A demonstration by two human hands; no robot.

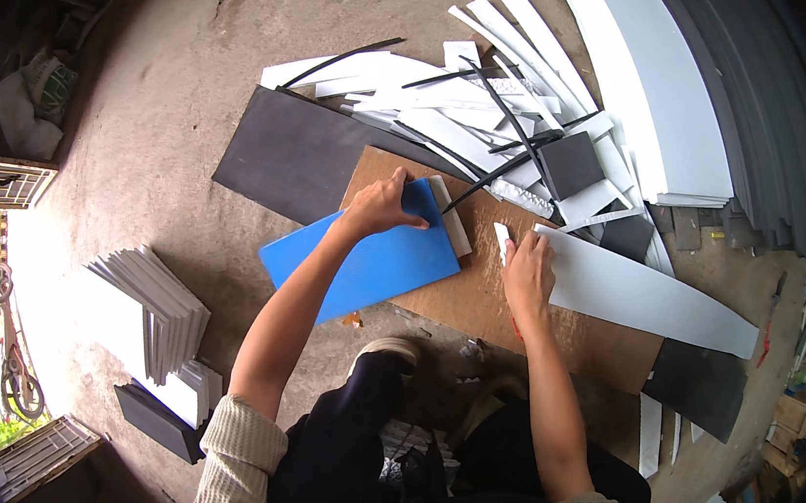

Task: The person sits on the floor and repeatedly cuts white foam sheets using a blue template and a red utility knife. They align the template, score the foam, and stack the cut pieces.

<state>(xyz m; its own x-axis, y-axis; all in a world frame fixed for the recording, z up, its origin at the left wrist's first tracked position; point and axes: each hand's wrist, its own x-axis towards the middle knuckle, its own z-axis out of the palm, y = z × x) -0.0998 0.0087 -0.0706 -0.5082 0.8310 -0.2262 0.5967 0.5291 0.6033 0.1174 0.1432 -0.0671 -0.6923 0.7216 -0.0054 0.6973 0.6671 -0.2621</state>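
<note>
Dark trousers (332,460) lie nearest us, on the near side of the brown board (472,298), which we take as our landmark. Beyond the board and to its right, tall white sheets (660,92) are stacked, apparently full length, so we judge much stock remains uncut. Behind the board's far left edge rests a dark panel (305,153). Over the board's left end, slanting off its near edge, lies the blue panel (381,269); our left hand (383,210) bears down near its far edge, thumb spread wide from the fingers. Across the board's right half, running past its end, is a long white strip (649,292), which we would call unfinished. Left of the board and nearer us, a neat white stack (156,309) looks like work done, and the scrap heap (450,134) beyond the board suggests plenty of trimming. Our right hand (529,270), over the board's middle, holds a small white piece (502,242) in a narrow grip beside the strip's end. Something red shows by that wrist, possibly a tool handle; it is too hidden to be sure.
</note>
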